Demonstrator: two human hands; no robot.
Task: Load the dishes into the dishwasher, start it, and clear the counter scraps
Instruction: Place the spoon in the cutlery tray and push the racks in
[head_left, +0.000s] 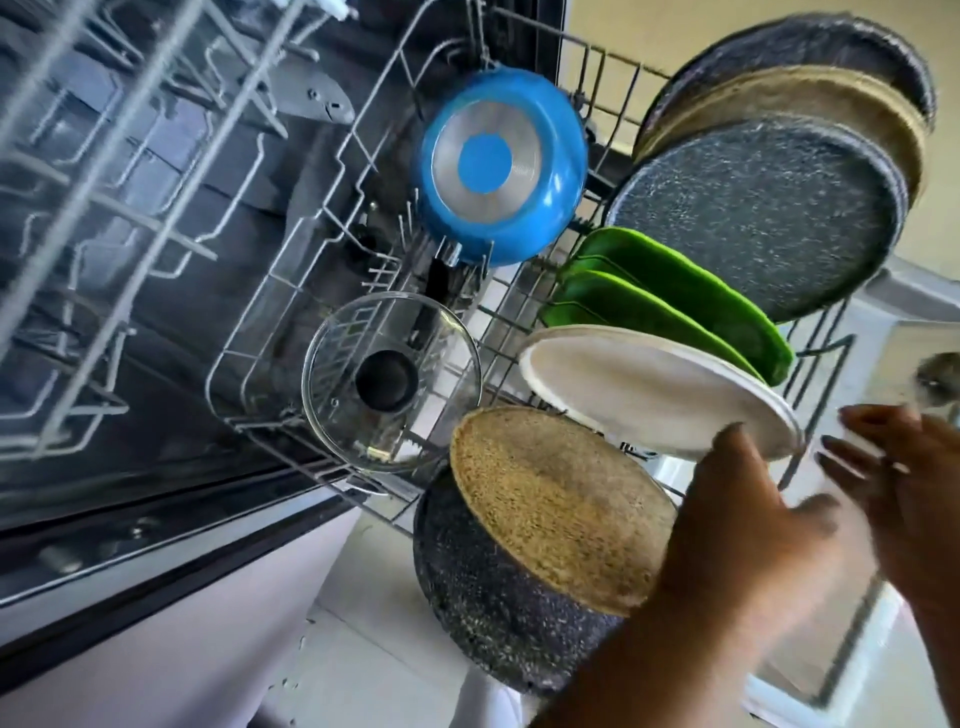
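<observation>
Left hand (753, 509) fingers loose, right hand (898, 467) fingers spread, both blurred

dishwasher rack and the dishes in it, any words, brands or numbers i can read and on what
No text can be read anywhere in this view.
On the blue pan, the base is a bare metal ring with no legible stamp.
Below the white plate, the dark marks are too blurred to read.

Home kitchen, open dishwasher rack (810, 358), plates, blue pan (550, 208)

Plates (649, 384) crowd one side of rack (236, 317), bare tines (375, 274) beside blue pan (504, 166)
</observation>
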